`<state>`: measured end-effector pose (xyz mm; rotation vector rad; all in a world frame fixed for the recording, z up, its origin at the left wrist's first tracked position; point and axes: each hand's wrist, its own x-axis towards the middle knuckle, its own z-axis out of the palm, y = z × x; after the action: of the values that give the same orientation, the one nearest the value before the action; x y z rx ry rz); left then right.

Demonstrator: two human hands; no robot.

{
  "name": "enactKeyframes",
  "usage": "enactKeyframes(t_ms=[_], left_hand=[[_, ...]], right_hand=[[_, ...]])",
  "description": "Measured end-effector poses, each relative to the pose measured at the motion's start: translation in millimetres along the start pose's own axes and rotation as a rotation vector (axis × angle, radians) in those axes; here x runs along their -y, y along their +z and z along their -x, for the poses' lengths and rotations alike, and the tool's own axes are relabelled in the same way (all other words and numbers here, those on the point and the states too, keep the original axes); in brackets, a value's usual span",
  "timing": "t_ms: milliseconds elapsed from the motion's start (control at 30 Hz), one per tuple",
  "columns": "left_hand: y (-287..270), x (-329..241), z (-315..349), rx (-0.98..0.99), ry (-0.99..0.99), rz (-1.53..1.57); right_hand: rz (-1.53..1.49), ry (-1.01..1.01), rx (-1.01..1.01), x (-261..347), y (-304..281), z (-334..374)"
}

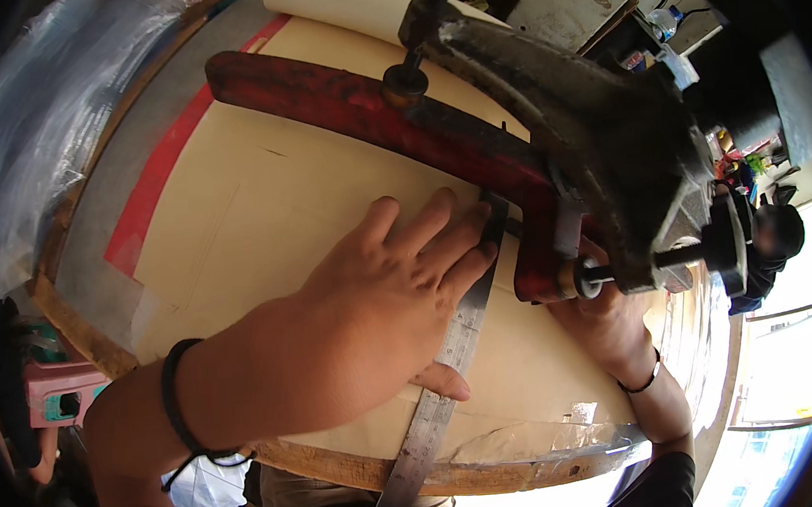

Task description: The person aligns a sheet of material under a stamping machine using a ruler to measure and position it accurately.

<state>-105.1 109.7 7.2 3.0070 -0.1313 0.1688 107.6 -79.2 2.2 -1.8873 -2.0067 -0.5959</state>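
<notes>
My left hand (381,303) lies over a steel ruler (425,433), its fingers stretched and spread, the thumb and outer fingers touching the metal. The ruler runs slantwise from the near edge, across tan paper (221,201), to a red metal bar (317,89). Several pencil-like lines mark the paper. My right hand (612,323) is at the bar's bent right end, beside a round screw foot; its fingers are mostly hidden behind the metal, and what they hold cannot be seen. A dark metal arm (545,80) with screw rods stands over the bar.
A wooden board edge (347,468) curves round the work surface. A red strip (158,197) runs along the paper's left side, and a cream roll (338,1) lies at the back. Clear plastic sheeting (60,100) and a pink stool (59,390) are on the left. Another person (758,245) is at far right.
</notes>
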Motion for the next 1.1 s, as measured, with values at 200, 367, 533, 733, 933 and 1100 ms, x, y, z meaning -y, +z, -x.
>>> enactKeyframes(t_ms=[200, 367, 533, 733, 933, 1100], left_hand=[[-10, 15, -4, 0.021, 0.056, -0.026], [-28, 8, -22, 0.303, 0.018, -0.038], [-20, 8, -24, 0.325, -0.038, -0.045], [-18, 9, -28, 0.326, -0.007, -0.021], [-18, 19, -26, 0.354, -0.013, -0.020], [-10, 15, -29, 0.295, -0.049, 0.004]], right_hand=[[0.085, 0.118, 0.403, 5, -16, -14], [0.115, 0.098, 0.234, 2, -17, 0], [0.158, 0.136, 0.360, 8, -22, -2], [0.149, 0.084, 0.475, 19, -45, 18], [-0.047, 0.288, 0.274, 35, -19, 23], [-0.157, 0.361, 0.275, 32, -21, 17]])
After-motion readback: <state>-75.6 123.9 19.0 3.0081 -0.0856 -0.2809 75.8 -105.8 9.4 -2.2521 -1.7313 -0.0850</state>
